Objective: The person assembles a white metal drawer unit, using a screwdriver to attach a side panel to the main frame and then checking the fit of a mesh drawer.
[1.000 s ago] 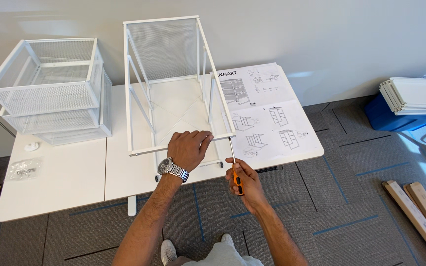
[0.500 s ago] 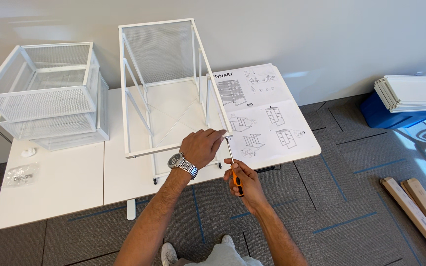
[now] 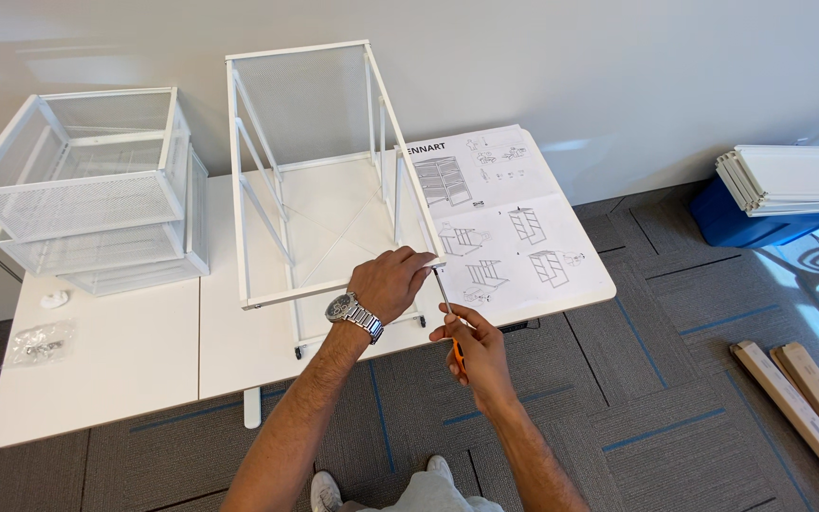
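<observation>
A white metal mesh frame [image 3: 310, 171] stands on the white table [image 3: 135, 370]. My left hand [image 3: 391, 283], with a silver watch on its wrist, grips the frame's near right corner. My right hand [image 3: 471, 349] is below it at the table's front edge, shut on an orange-handled screwdriver [image 3: 449, 318]. The screwdriver's shaft points up to the corner under my left fingers.
Stacked white mesh baskets [image 3: 87, 194] stand at the table's left. An open instruction sheet [image 3: 504, 223] lies at its right. A small bag of hardware [image 3: 40, 343] lies at the left front. White panels on a blue bin [image 3: 789, 190] and wooden boards [image 3: 808, 408] are on the carpet.
Both hands stay at the frame's near right corner; the view has shifted slightly. The right hand has turned a little on the screwdriver.
</observation>
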